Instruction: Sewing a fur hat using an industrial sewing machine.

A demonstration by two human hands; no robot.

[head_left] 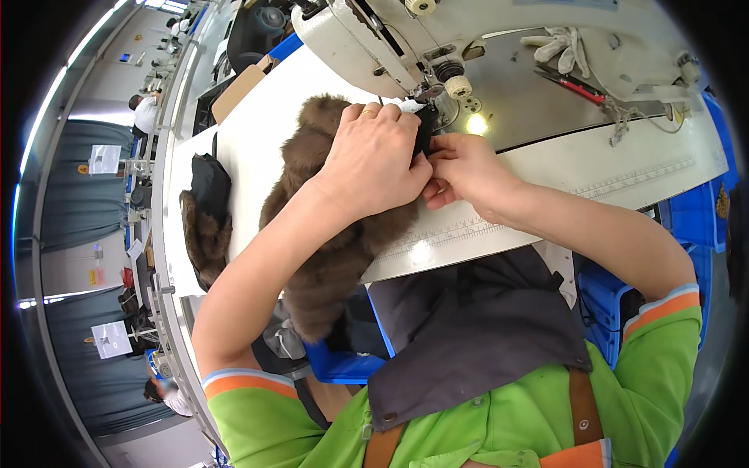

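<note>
My left hand (374,156) is closed on a brown fur piece (320,281) with black fabric (424,125), its fingers curled just before the sewing machine's needle area (429,93). My right hand (464,171) is beside it, fingers curled at the edge of the black fabric, thumb and forefinger near the left thumb. The fur spreads across the white table (246,156) and hangs over its front edge. A small lamp lights the metal plate (511,93) right of the needle.
Another fur and black bundle (207,218) lies at the left. White gloves (562,51) and red-handled snips (581,90) lie behind the plate. A ruler strip runs along the front edge. Blue bins (686,214) sit below. Other people (144,113) are at work far left.
</note>
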